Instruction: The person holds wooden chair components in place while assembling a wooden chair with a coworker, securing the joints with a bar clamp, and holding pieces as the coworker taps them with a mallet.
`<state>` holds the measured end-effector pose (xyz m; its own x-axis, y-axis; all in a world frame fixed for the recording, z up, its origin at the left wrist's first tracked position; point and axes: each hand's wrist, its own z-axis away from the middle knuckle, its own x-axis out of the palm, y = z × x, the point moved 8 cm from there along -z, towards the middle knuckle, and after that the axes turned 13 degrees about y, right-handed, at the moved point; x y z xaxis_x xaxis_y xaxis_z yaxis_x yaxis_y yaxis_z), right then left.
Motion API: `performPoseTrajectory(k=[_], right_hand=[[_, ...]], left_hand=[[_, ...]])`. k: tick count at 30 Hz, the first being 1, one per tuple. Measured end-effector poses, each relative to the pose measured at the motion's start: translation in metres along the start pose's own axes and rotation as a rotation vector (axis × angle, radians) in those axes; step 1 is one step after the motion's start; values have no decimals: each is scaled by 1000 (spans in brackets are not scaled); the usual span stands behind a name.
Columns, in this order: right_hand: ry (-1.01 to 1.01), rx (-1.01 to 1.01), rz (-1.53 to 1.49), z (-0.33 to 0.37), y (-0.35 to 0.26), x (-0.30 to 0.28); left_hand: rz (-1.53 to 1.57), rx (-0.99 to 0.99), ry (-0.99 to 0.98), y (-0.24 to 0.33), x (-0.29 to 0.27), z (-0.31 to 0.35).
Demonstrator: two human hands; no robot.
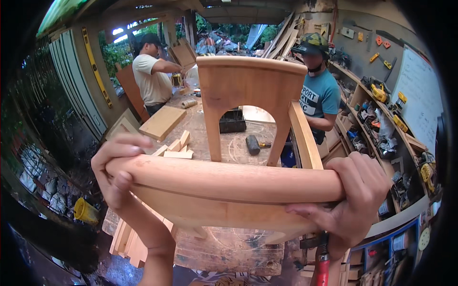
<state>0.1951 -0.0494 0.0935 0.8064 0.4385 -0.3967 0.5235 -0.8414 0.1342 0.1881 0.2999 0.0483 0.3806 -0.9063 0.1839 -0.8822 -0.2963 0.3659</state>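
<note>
Nearest me stands a wooden end panel (229, 183) with a thick rounded top edge, part of a wooden furniture frame. My left hand (121, 167) grips the left end of that edge, thumb on the near side. At the other end, my right hand (355, 195) wraps over the top with its thumb underneath. A matching end panel (253, 81) with an arched cutout rises farther off. A wooden rail (305, 136) runs between the panels on the right. Below my right hand is a clamp with a red handle (323, 269).
On the worn workbench (224, 255) lie a mallet (253, 145), a black box (233, 121), wood offcuts (179, 145) and a board (163, 122). One person (151, 76) works at the far left, another (324, 90) stands at the right. Tool shelves (381, 143) line the right wall.
</note>
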Motion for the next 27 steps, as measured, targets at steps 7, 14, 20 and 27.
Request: performPoseTrajectory(k=[7,14,20,27], right_hand=[[-1,-15,-3,0,-9,1],[55,-21,-6,3,-5,-2],[115,-67,-60,-1,-9,1],[82,-27,-36,6,-8,2]], left_hand=[[63,-171,284,-13,-28,19],[29,-178,239,-12,-21,15],[53,-154,272,-11,-20,15],[-30,-137,322,2,-20,14]])
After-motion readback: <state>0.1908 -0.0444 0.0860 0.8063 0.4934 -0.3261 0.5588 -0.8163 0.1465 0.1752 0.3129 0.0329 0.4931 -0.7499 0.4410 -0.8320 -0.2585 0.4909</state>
